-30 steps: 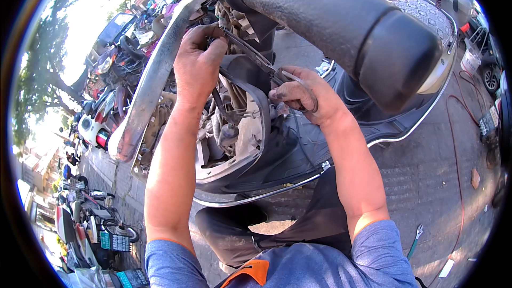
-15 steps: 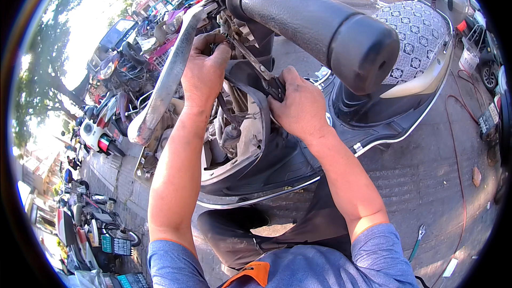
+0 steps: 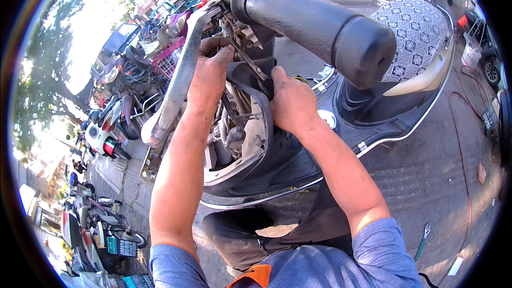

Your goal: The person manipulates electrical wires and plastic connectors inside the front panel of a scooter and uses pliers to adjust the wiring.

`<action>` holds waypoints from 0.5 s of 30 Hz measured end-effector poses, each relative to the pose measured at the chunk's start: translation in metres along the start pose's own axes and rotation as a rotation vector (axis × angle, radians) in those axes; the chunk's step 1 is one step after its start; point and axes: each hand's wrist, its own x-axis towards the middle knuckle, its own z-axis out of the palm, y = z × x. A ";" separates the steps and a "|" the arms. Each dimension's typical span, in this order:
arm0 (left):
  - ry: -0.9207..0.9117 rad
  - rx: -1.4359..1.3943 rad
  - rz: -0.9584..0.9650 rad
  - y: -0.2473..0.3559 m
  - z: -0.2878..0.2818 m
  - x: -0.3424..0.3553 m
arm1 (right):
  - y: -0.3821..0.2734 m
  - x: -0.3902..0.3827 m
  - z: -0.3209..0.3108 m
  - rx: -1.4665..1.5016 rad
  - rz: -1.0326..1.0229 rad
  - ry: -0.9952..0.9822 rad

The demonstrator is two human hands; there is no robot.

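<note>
My right hand (image 3: 294, 102) is closed around the dark handles of long-nosed pliers (image 3: 252, 64). The pliers' jaws point up and left, toward the parts under the handlebar. Close to those jaw tips, my left hand (image 3: 208, 80) has thumb and finger pinched together; whatever lies between them is too small to make out. Left of that hand runs a worn silver brake lever (image 3: 178, 82). A black rubber handlebar grip (image 3: 304, 21) juts out above my right hand. Below both hands, the scooter's opened front body (image 3: 261, 146) exposes cables and wiring (image 3: 234, 133).
A patterned cloth covers the scooter seat (image 3: 413, 37) at the right. An adjustable wrench (image 3: 423, 241) with a green handle lies on the ground, near a red hose (image 3: 463, 170). Parked scooters (image 3: 104, 138) and piled vehicle parts (image 3: 133, 69) stand to the left.
My right hand has turned and closed further over the pliers' handles, which now show less. My left hand keeps its pinch at nearly the same spot. The whole view has shifted slightly.
</note>
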 end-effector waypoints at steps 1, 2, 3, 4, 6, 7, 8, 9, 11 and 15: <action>-0.001 0.003 0.006 0.000 -0.001 0.000 | -0.001 0.001 -0.001 -0.003 0.000 -0.004; -0.006 0.011 0.009 0.000 -0.001 0.000 | -0.002 0.001 -0.001 -0.005 0.001 -0.009; -0.010 0.020 0.014 0.000 -0.002 0.001 | -0.002 0.002 0.000 -0.009 0.003 -0.009; -0.015 0.029 0.018 0.000 -0.003 0.002 | -0.003 0.003 0.001 -0.012 0.006 -0.009; -0.024 0.014 0.020 0.001 -0.002 0.000 | -0.003 0.003 0.004 -0.004 0.018 0.010; -0.028 0.006 0.021 0.001 -0.002 0.000 | -0.002 0.003 0.007 0.007 0.028 0.030; -0.033 0.009 0.039 -0.001 -0.002 0.001 | -0.001 0.003 0.008 0.019 0.037 0.050; -0.037 0.017 0.054 -0.004 -0.004 0.001 | -0.002 0.003 0.008 0.028 0.037 0.043; -0.041 0.004 0.061 -0.005 -0.006 0.001 | -0.002 0.003 0.007 0.047 0.036 0.029; -0.073 -0.026 0.044 -0.007 -0.008 0.006 | 0.009 0.006 0.001 0.098 0.012 -0.018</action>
